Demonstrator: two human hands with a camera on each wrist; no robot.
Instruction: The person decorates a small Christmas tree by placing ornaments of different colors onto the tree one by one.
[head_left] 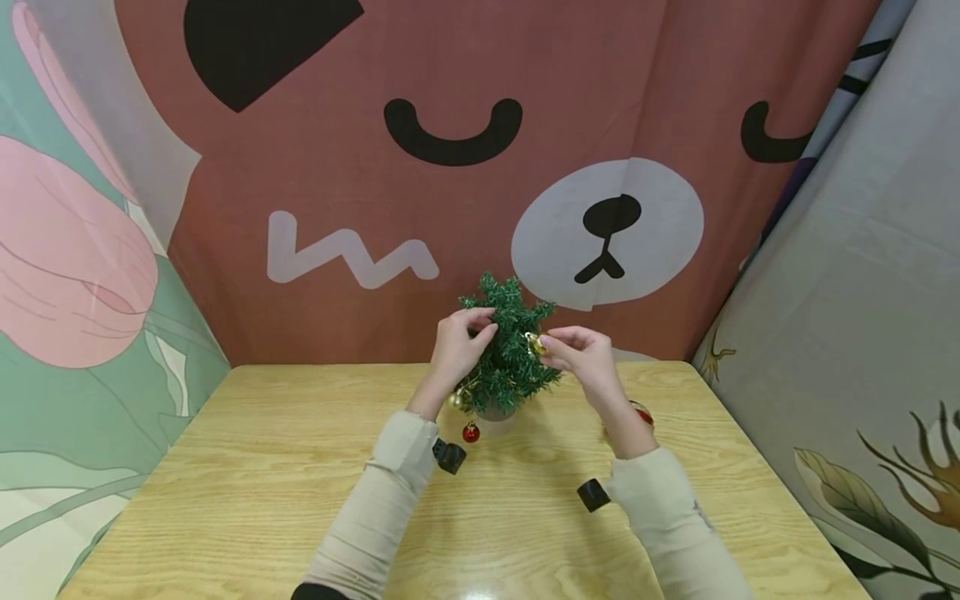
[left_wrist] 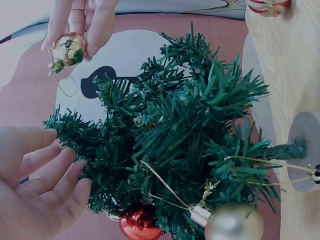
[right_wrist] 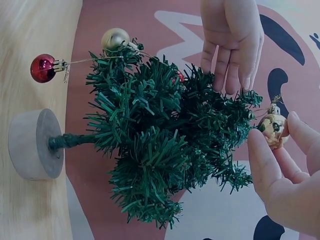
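A small green Christmas tree [head_left: 508, 367] stands upright on a round grey base [right_wrist: 37, 145]. My right hand [head_left: 585, 358] pinches a shiny gold bauble [right_wrist: 274, 129] between thumb and fingers, beside the upper branches; a thin loop of string hangs from the bauble in the left wrist view. On the tree's other side, my left hand [left_wrist: 40, 180] has its fingers extended at the tip of the upper branches. Lower down hang a matte gold bauble [left_wrist: 234, 224], a red bauble [left_wrist: 140, 222] and another red bauble [right_wrist: 43, 68] on a long string.
Behind the tree's right side, a red and gold ornament [left_wrist: 268, 6] lies on the wooden table [head_left: 300, 442], partly hidden by my right forearm in the head view. A printed bear curtain [head_left: 337, 183] hangs directly behind. Black devices [head_left: 593, 495] sit at both wrists.
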